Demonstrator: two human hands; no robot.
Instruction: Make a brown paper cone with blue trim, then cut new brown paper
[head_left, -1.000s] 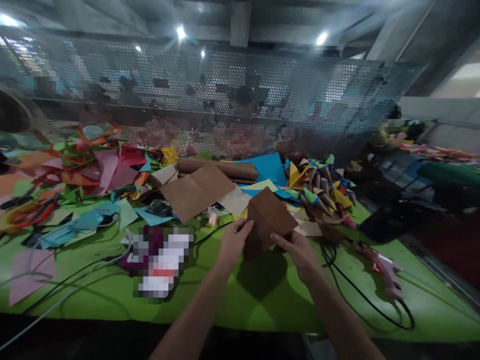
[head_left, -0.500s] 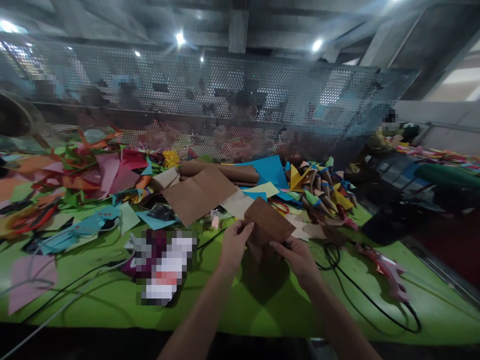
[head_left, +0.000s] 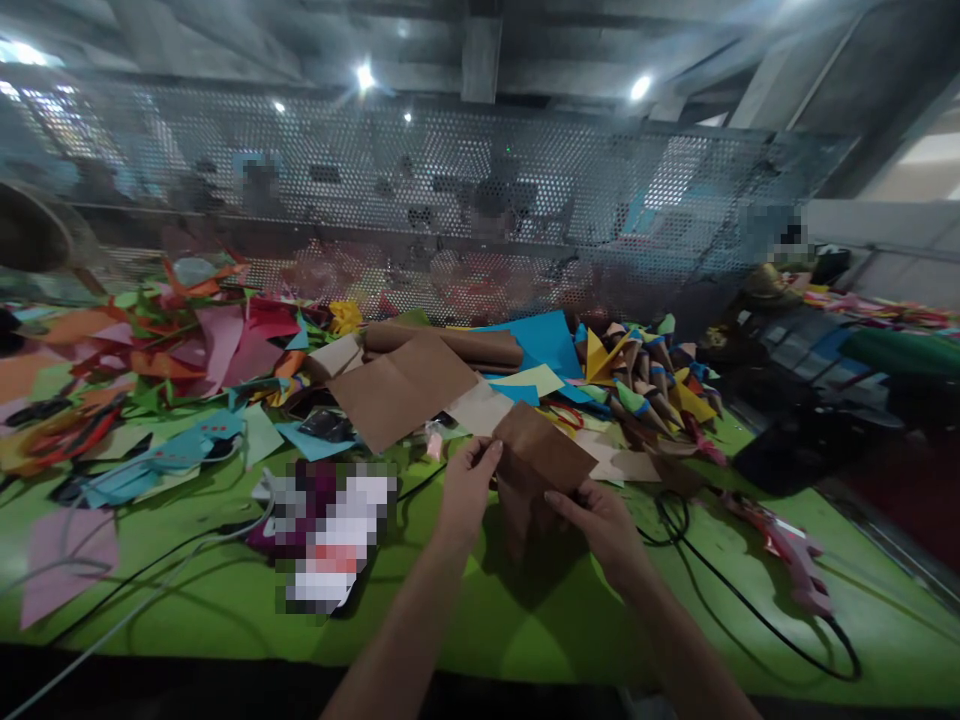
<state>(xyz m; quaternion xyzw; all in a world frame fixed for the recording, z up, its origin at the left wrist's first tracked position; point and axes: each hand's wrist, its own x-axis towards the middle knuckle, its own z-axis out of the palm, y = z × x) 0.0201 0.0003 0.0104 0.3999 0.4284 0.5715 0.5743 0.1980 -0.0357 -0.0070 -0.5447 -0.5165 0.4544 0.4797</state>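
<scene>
Between my two hands is a folded sheet of brown paper (head_left: 544, 445), held just above the green table. My left hand (head_left: 470, 478) pinches its left corner between thumb and fingers. At the lower right edge, my right hand (head_left: 589, 512) grips the paper with its thumb on top. A lower flap of the sheet hangs down toward the table between the hands. Beyond it lies a larger brown sheet (head_left: 405, 385), with a brown roll of paper (head_left: 442, 342) behind. The undersides of my fingers are partly hidden by the paper.
A pink glue gun (head_left: 784, 550) with a black cable lies on the right of the green table (head_left: 525, 625). A phone (head_left: 341, 540) lies at left. Brown cones with coloured tips (head_left: 645, 375) are piled at the back right, coloured paper scraps (head_left: 217, 340) at the left. A perforated metal screen (head_left: 420, 220) stands behind.
The brown paper is opened wider, with more of its lower flap showing below the fold. Both hands keep their grip. The whole view has shifted slightly.
</scene>
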